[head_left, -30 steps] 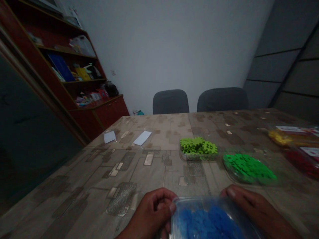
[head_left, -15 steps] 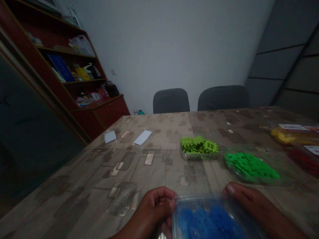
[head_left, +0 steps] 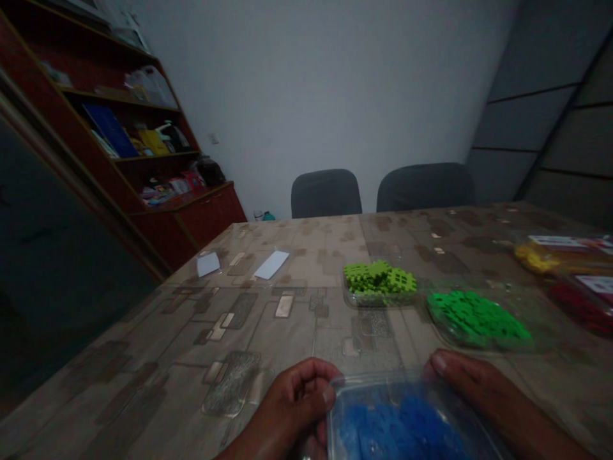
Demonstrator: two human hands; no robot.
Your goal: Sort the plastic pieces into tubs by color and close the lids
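A clear plastic container (head_left: 383,381) filled with blue plastic pieces (head_left: 402,428) is at the bottom of the head view, its near part cut off by the frame. My left hand (head_left: 299,402) grips its left edge, thumb on the near side and fingers curled at the corner. On the opposite side, my right hand (head_left: 472,386) holds the container by its far right edge, thumb on top; its other fingers are hidden. Beyond the container stand a clear tub of lime-green notched pieces (head_left: 380,278) and another of bright green pieces (head_left: 476,316).
At the right lie a pack with yellow pieces (head_left: 536,257) and one with red pieces (head_left: 579,303), both labelled. Two white cards (head_left: 272,264) (head_left: 208,264) rest on the patterned tablecloth (head_left: 268,326). Grey chairs (head_left: 326,193) stand behind the table, a shelf unit (head_left: 191,217) at the left.
The view has turned slightly, so the surroundings sit a little further left. Both hands keep their hold on the container of blue pieces.
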